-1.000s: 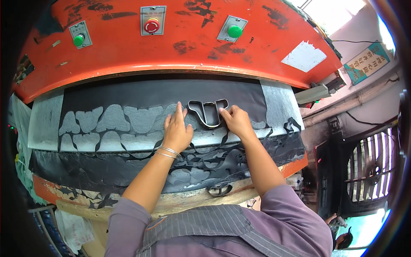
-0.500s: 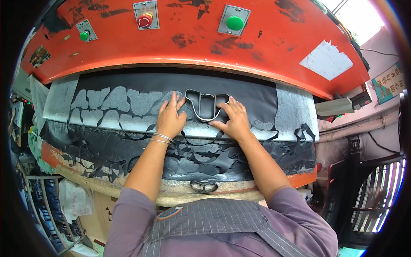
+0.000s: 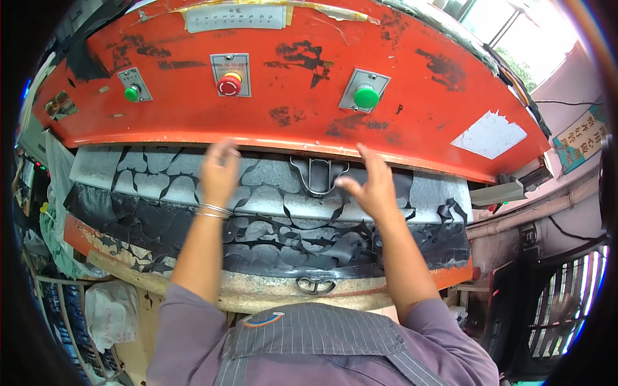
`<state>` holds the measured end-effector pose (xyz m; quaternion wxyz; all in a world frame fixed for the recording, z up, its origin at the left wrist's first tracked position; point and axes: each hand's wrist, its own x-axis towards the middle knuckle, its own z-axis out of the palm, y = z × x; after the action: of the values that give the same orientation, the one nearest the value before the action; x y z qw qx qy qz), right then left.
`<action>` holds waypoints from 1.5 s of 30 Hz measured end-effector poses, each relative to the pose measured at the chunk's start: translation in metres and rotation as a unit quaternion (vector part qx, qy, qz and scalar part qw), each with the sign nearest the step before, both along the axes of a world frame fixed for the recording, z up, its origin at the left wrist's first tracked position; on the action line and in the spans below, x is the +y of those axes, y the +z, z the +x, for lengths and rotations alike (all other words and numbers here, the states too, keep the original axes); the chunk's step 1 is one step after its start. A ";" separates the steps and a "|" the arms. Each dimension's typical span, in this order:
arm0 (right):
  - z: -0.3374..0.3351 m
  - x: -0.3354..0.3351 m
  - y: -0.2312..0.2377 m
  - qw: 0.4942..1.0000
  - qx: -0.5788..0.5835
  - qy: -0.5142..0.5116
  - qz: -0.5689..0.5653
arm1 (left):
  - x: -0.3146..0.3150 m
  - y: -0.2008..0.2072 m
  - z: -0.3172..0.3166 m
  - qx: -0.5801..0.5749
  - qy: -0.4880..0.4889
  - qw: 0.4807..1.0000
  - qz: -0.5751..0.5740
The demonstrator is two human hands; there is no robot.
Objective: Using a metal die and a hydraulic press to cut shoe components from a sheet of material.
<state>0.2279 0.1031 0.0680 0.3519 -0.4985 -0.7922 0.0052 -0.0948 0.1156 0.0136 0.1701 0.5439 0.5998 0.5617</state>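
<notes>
A metal-strip cutting die (image 3: 310,175) with inner bars lies on a black sheet (image 3: 403,184), its far part hidden under the red press beam. My right hand (image 3: 375,186) is raised just right of the die, thumb and fingers apart, holding nothing. Its thumb tip appears near the die's edge; whether they touch, I cannot tell. Left of the die, my left hand (image 3: 220,172) is lifted in front of the beam, slightly blurred, with no thing visible in it. Left of the die, rows of cut-out holes in the sheet show the grey press bed (image 3: 444,186).
The red beam (image 3: 270,122) carries a red stop button (image 3: 229,84), a large green button (image 3: 367,97) and a small green button (image 3: 132,94). Black scraps (image 3: 335,248) hang over the front. A smaller die (image 3: 315,285) rests on the near ledge (image 3: 257,285).
Both hands have come off the die and sheet; my left hand has moved left. The red beam now covers more of the bed and the die's far part. The view has shifted upward.
</notes>
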 end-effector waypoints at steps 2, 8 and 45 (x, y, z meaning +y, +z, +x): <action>-0.021 0.000 0.045 0.994 0.067 0.029 0.082 | 0.004 0.041 -0.059 -0.037 0.078 0.990 0.113; -0.045 0.022 0.088 0.979 0.152 -0.011 0.137 | 0.008 0.118 -0.182 0.196 0.275 0.915 0.222; -0.146 0.124 -0.028 0.741 -0.520 0.417 -0.077 | -0.120 0.049 0.029 0.156 -0.273 0.940 -0.131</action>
<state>0.0822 0.2267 0.0401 -0.1923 -0.0689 -0.9778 -0.0475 -0.0656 -0.0045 0.0630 0.2908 0.7406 0.5156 0.3179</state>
